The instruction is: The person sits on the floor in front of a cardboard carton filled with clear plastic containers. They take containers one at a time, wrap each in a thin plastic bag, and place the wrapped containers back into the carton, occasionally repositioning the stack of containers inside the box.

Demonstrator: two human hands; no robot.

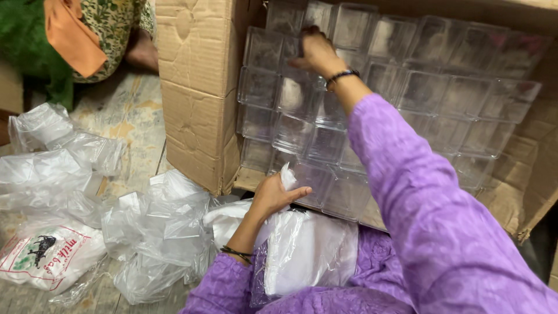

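My right hand reaches into a large cardboard box lying on its side and rests on the stacked clear plastic containers near the top row; whether it grips one I cannot tell. A dark bangle sits on that wrist, and the sleeve is purple. My left hand is lower, at the box's front edge, closed on the top of a clear plastic bag with white contents that lies in my lap.
Crumpled clear plastic bags lie on the floor at the left, with a white printed bag among them. Another person in green, orange and floral cloth sits at the top left. A patterned mat covers the floor.
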